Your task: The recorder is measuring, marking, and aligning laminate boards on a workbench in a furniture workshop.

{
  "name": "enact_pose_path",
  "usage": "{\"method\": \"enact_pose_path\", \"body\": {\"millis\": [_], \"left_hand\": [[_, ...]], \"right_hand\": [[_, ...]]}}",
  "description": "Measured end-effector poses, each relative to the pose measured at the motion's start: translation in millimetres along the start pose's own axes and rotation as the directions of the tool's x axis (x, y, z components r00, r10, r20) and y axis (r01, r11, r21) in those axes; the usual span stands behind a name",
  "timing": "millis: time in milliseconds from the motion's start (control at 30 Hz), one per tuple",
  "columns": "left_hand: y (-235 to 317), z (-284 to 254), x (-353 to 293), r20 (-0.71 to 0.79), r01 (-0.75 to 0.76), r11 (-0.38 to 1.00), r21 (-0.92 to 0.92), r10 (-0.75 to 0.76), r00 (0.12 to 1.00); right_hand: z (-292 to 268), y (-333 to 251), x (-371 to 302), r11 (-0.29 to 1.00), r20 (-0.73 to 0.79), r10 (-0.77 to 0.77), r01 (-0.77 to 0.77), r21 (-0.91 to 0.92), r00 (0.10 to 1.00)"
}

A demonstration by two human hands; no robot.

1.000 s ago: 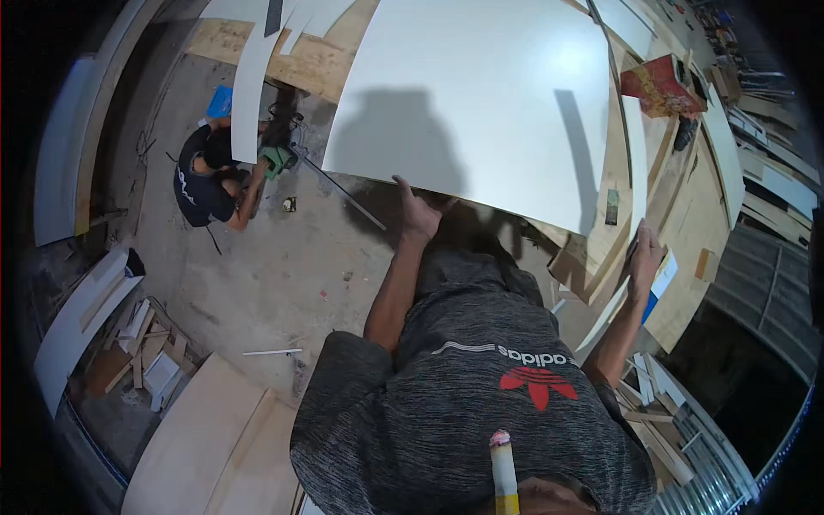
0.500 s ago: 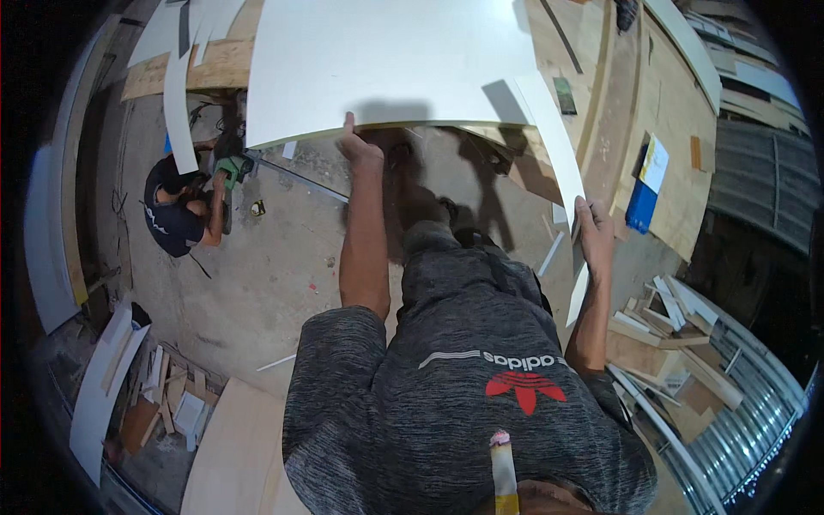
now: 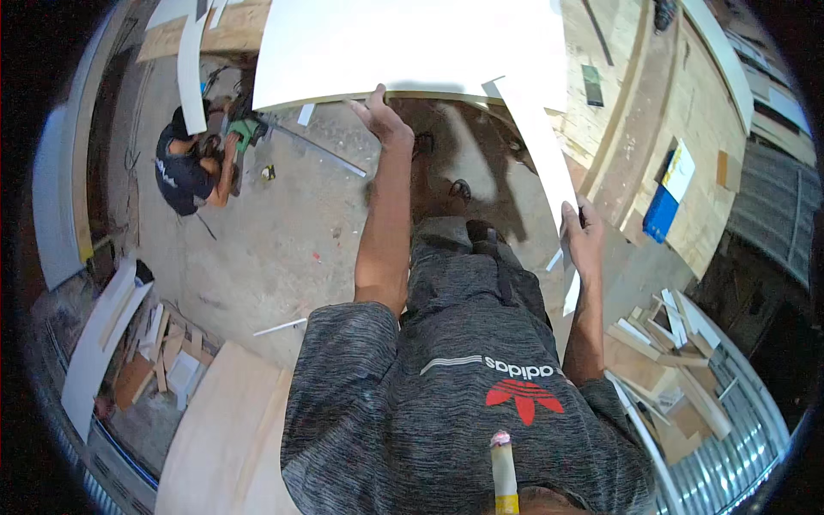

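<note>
A large white board (image 3: 412, 43) lies flat at the top of the view, its near edge facing me. My left hand (image 3: 384, 120) is at that edge, fingers spread, a fingertip against the board; it grips nothing that I can see. My right hand (image 3: 584, 236) is closed around a long narrow white strip (image 3: 542, 142), thumb and fingers on its sides. The strip slants up and left from this hand, and its far end overlaps the right part of the white board. Its lower end sticks out below the hand.
On the left a person (image 3: 184, 167) crouches over a green power tool (image 3: 243, 133). A blue-and-white box (image 3: 668, 193) lies on the plywood (image 3: 699, 210) at right. Offcuts are heaped at lower left (image 3: 167, 360) and lower right (image 3: 678, 360). A pale wooden panel (image 3: 215, 429) lies at bottom left.
My left hand has moved right along the board's edge and its fingers have spread. The strip in my right hand has swung left at its far end. The whole view has shifted slightly.
</note>
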State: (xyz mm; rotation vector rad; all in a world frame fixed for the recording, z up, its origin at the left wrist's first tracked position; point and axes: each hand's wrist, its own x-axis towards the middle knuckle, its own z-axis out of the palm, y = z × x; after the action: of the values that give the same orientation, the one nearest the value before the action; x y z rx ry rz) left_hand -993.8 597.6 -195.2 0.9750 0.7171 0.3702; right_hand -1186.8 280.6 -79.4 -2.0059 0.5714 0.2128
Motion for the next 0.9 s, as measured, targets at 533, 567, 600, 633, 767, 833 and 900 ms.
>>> {"method": "enact_pose_path", "body": {"millis": [533, 567, 600, 633, 767, 833, 900], "left_hand": [[119.3, -75.7, -98.1, 0.061, -0.028, 0.999, 0.027, 0.027, 0.998], [123.8, -88.1, -92.8, 0.038, -0.038, 0.997, 0.063, 0.035, 0.999], [127.6, -100.0, -87.2, 0.016, -0.045, 0.994, 0.1, 0.043, 0.999], [136.1, -96.7, -86.8, 0.03, -0.046, 0.995, 0.091, 0.043, 0.999], [159.3, -89.6, -77.1, 0.059, 0.041, 0.999, -0.036, -0.039, 0.998], [174.9, -75.2, -70.4, 0.097, 0.059, 0.997, -0.057, -0.054, 0.994], [206.0, -50.6, -67.7, 0.166, 0.048, 0.998, 0.034, -0.053, 0.985]], "right_hand": [[141.6, -89.9, 27.5, 0.861, 0.449, -0.449, 0.509, -0.013, 0.772], [150.5, -96.1, 20.3, 0.891, 0.477, -0.428, 0.448, 0.078, 0.767], [160.1, -102.4, 15.2, 0.911, 0.507, -0.407, 0.377, 0.166, 0.76], [161.9, -110.5, 14.5, 0.908, 0.495, -0.413, 0.386, 0.161, 0.765], [173.0, -121.6, 14.5, 0.874, 0.524, -0.315, 0.457, -0.165, 0.792], [168.0, -129.5, 12.8, 0.876, 0.46, -0.354, 0.461, -0.141, 0.814], [152.8, -150.7, 5.1, 0.804, 0.404, -0.511, 0.588, -0.088, 0.759]]}}
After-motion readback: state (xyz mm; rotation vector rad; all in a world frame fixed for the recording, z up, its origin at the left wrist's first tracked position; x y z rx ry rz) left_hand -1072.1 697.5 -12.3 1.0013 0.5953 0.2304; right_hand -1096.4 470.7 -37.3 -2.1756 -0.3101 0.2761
